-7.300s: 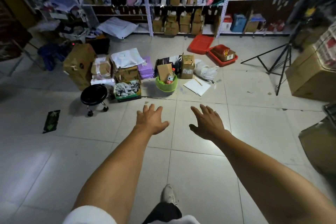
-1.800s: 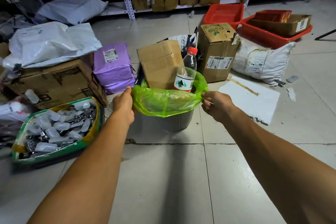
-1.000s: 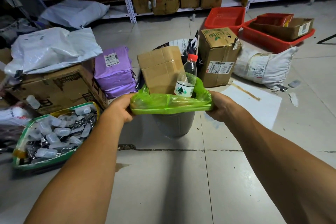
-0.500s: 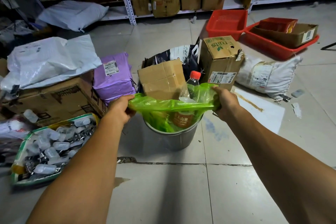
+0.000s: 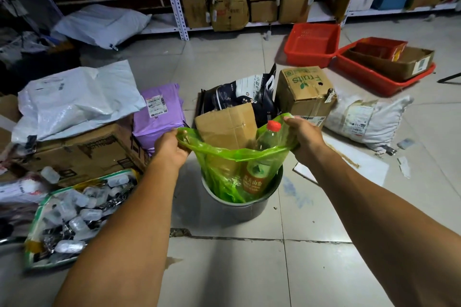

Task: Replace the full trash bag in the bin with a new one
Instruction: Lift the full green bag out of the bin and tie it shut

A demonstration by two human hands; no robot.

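A translucent green trash bag hangs partly lifted out of a round grey metal bin on the tiled floor. My left hand grips the bag's left rim and my right hand grips its right rim, stretching the mouth wide above the bin. Inside the bag stand a flattened cardboard box and a plastic bottle with a red cap and orange label. The bag's bottom is still inside the bin.
A brown carton with purple parcels and white mailers sits to the left. A green-rimmed tray of small bottles lies lower left. A "Fruits" box, a white sack and red baskets stand behind and to the right.
Both hands reached the bin, took the bag's rim off it and raised it. In the last half second the bag rose further, showing more of the bottle through the plastic.
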